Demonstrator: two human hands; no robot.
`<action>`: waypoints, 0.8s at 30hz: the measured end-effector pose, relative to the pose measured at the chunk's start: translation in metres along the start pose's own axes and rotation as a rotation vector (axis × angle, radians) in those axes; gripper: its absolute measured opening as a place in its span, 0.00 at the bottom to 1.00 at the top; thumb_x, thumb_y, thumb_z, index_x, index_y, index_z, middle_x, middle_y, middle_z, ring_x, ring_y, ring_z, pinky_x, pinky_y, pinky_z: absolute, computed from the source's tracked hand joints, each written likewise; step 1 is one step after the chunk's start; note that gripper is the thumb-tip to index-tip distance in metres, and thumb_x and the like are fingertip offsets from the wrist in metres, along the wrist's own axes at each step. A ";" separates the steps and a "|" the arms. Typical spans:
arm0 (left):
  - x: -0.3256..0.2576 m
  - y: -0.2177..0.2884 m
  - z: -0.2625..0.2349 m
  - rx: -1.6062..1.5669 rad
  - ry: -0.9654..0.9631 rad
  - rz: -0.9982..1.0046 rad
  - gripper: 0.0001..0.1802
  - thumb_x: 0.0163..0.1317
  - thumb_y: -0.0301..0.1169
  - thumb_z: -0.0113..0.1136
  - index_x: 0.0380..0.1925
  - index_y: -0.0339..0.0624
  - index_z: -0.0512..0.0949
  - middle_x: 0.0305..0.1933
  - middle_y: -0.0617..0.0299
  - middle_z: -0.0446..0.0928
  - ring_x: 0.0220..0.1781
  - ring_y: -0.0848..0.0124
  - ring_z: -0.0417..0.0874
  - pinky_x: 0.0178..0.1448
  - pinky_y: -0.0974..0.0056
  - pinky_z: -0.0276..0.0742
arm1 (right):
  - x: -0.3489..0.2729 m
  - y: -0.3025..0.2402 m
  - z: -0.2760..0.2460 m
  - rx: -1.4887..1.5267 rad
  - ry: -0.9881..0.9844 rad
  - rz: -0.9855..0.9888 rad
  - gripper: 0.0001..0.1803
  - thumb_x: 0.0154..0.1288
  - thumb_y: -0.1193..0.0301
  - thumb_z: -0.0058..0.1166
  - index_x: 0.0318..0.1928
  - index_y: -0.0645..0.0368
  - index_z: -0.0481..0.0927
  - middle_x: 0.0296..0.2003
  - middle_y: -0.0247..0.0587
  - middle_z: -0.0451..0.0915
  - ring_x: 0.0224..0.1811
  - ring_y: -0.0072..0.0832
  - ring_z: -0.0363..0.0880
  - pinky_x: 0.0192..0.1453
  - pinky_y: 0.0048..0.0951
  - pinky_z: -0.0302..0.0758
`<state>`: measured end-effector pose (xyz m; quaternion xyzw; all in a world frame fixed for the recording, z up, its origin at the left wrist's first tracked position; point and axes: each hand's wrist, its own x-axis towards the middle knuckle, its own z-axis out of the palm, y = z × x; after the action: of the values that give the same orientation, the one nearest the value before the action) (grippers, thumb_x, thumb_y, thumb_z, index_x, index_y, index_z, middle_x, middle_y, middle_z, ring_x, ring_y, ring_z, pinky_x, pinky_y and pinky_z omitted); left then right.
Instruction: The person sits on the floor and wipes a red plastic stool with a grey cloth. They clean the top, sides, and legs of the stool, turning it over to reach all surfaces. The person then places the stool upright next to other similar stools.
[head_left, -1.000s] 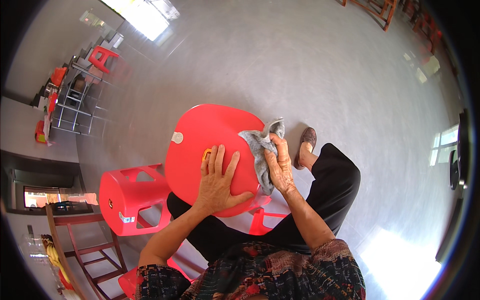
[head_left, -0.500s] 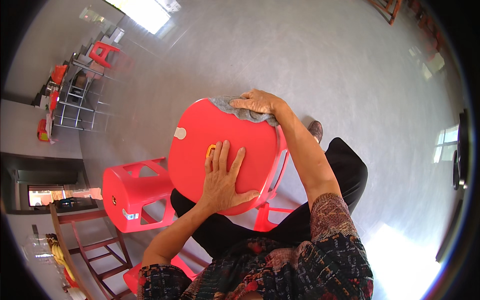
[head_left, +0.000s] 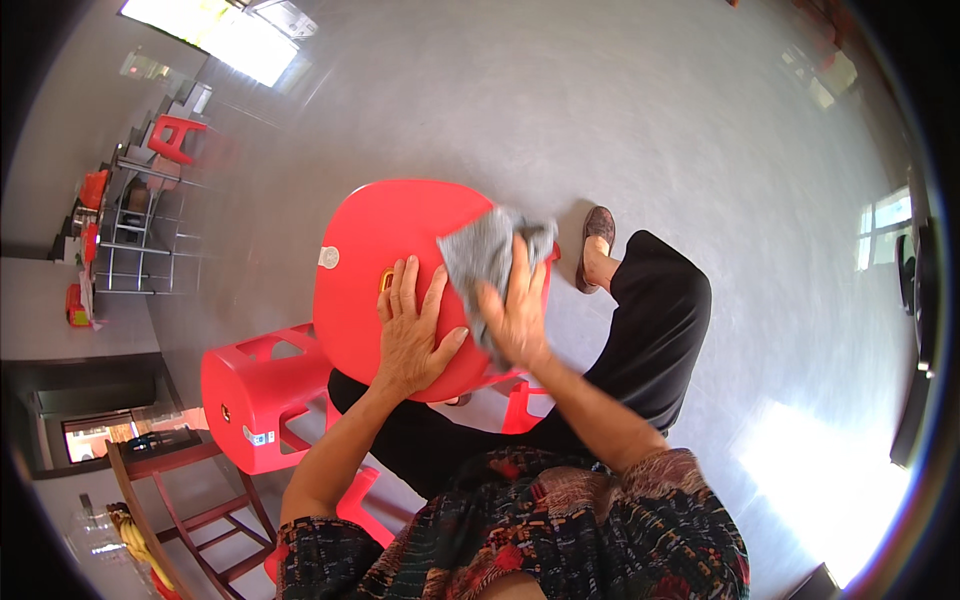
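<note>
A red plastic stool stands before me, its rounded square seat turned up to me. Flat on the seat lies my left hand, fingers spread beside the small yellow-rimmed hole in the middle. My right hand holds a grey cloth against the seat's right side; the cloth spreads out past its fingers and is a little blurred. A pale round sticker is on the seat's left edge.
Another red stool lies on its side at the left, next to a dark wooden ladder-like frame. Bananas are at the lower left. Further off stand a metal rack and a small red stool. My shoe rests on the grey floor.
My right hand has drawn the cloth from the seat's far edge back toward me along the right side. The left hand stays on the seat. The view has shifted slightly.
</note>
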<state>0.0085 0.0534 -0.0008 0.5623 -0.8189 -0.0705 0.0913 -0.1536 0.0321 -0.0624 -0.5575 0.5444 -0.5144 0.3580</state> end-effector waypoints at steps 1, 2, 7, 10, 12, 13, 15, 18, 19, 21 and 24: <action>-0.002 -0.004 0.003 -0.001 0.001 -0.004 0.44 0.57 0.55 0.54 0.69 0.42 0.57 0.74 0.40 0.45 0.76 0.45 0.43 0.71 0.41 0.41 | -0.024 -0.009 0.005 0.000 0.016 0.011 0.42 0.60 0.66 0.55 0.68 0.72 0.51 0.55 0.78 0.57 0.53 0.66 0.62 0.61 0.50 0.62; -0.002 -0.005 0.004 -0.003 -0.006 -0.009 0.46 0.57 0.58 0.52 0.69 0.42 0.56 0.74 0.40 0.45 0.76 0.45 0.43 0.72 0.41 0.40 | -0.042 -0.016 0.006 -0.006 0.033 0.022 0.42 0.60 0.67 0.55 0.68 0.72 0.50 0.56 0.79 0.56 0.53 0.67 0.61 0.62 0.51 0.61; 0.003 0.004 -0.004 -0.007 -0.034 -0.010 0.50 0.55 0.63 0.52 0.69 0.42 0.56 0.74 0.39 0.45 0.76 0.44 0.43 0.72 0.41 0.41 | -0.061 -0.019 0.008 -0.046 0.018 0.043 0.42 0.59 0.68 0.54 0.69 0.71 0.49 0.55 0.77 0.57 0.52 0.64 0.62 0.61 0.52 0.60; 0.002 0.004 -0.006 0.006 -0.033 -0.010 0.51 0.53 0.64 0.54 0.70 0.43 0.56 0.73 0.38 0.45 0.76 0.43 0.43 0.72 0.41 0.41 | -0.019 -0.016 0.004 -0.115 0.037 0.065 0.41 0.59 0.67 0.53 0.69 0.68 0.52 0.48 0.72 0.62 0.46 0.60 0.65 0.54 0.50 0.64; 0.004 0.005 -0.003 0.019 -0.036 -0.006 0.54 0.49 0.64 0.59 0.70 0.44 0.56 0.73 0.37 0.46 0.76 0.43 0.44 0.71 0.41 0.41 | 0.020 0.000 0.001 -0.139 0.032 0.072 0.38 0.59 0.63 0.55 0.67 0.64 0.58 0.46 0.69 0.65 0.45 0.60 0.67 0.52 0.49 0.67; 0.004 0.006 -0.003 0.021 -0.029 -0.004 0.54 0.48 0.64 0.59 0.69 0.44 0.56 0.73 0.37 0.47 0.76 0.43 0.44 0.71 0.41 0.42 | 0.038 0.007 -0.001 -0.171 -0.011 0.064 0.37 0.59 0.60 0.56 0.65 0.64 0.60 0.47 0.68 0.66 0.46 0.59 0.68 0.52 0.49 0.68; 0.003 0.008 -0.005 0.030 -0.015 -0.007 0.55 0.46 0.64 0.61 0.69 0.44 0.57 0.73 0.38 0.47 0.75 0.43 0.44 0.71 0.41 0.42 | 0.073 0.007 -0.004 -0.204 -0.166 0.065 0.37 0.56 0.56 0.58 0.62 0.64 0.65 0.48 0.66 0.69 0.49 0.57 0.69 0.54 0.48 0.69; 0.005 0.009 -0.005 0.025 0.000 -0.004 0.56 0.45 0.65 0.61 0.69 0.45 0.57 0.72 0.39 0.48 0.75 0.43 0.46 0.70 0.40 0.44 | 0.134 0.009 -0.006 -0.167 -0.502 0.105 0.41 0.50 0.48 0.61 0.60 0.63 0.71 0.50 0.61 0.74 0.55 0.52 0.71 0.58 0.44 0.70; 0.005 0.009 -0.007 0.032 0.000 -0.004 0.56 0.46 0.65 0.61 0.69 0.45 0.57 0.73 0.39 0.48 0.75 0.43 0.46 0.70 0.40 0.44 | 0.150 0.008 -0.004 -0.136 -0.632 0.123 0.43 0.48 0.46 0.63 0.59 0.63 0.73 0.51 0.59 0.75 0.57 0.50 0.71 0.59 0.43 0.70; 0.005 0.011 -0.010 0.025 0.047 -0.015 0.54 0.47 0.63 0.62 0.68 0.44 0.58 0.72 0.39 0.48 0.74 0.41 0.46 0.70 0.41 0.44 | 0.176 0.001 0.002 -0.052 -0.823 0.265 0.46 0.44 0.44 0.64 0.59 0.61 0.73 0.54 0.57 0.76 0.60 0.47 0.70 0.62 0.42 0.68; -0.006 0.018 -0.017 0.056 0.247 -0.075 0.50 0.48 0.53 0.68 0.67 0.42 0.59 0.72 0.41 0.46 0.72 0.40 0.46 0.70 0.41 0.45 | 0.196 0.006 0.011 -0.040 -0.989 0.298 0.49 0.41 0.43 0.65 0.62 0.59 0.71 0.56 0.53 0.75 0.62 0.44 0.70 0.65 0.40 0.66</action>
<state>-0.0014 0.0652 0.0190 0.5991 -0.7815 0.0185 0.1729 -0.1682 -0.1621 -0.0343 -0.6573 0.3934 -0.1221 0.6311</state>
